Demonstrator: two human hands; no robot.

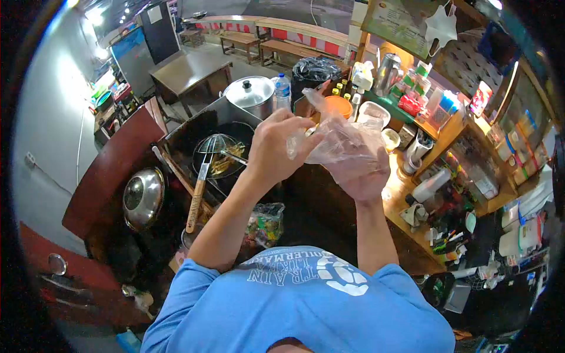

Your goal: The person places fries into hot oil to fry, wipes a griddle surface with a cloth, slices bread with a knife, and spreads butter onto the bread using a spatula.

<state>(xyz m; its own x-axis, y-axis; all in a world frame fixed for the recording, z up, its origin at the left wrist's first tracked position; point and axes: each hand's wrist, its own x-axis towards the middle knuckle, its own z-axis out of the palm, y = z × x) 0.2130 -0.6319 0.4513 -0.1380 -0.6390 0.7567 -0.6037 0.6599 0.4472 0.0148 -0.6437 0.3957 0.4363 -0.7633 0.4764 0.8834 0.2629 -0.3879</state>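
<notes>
Left hand (275, 140) pinches a crinkly clear plastic bag (336, 142) mid-frame, probably steadying it over the right hand (364, 179); can't tell that one's grip.

Mixed light, bright patches against deep shadow. Ceiling lights (94, 16) at upper left blown out, white glare spilling down wall (50, 112). Warm glow along counter (406, 215) on right, small screen (481, 97) overexposed. Highlights on pot lid (250, 91), sheen on metal table (191, 72), glints on plastic bag (347, 144) (edges hard to make out). Dark shadow below pan (219, 176). Shirt (294, 306) evenly lit. Strong fisheye bending, straight edges curved, corners black, far background soft
</notes>
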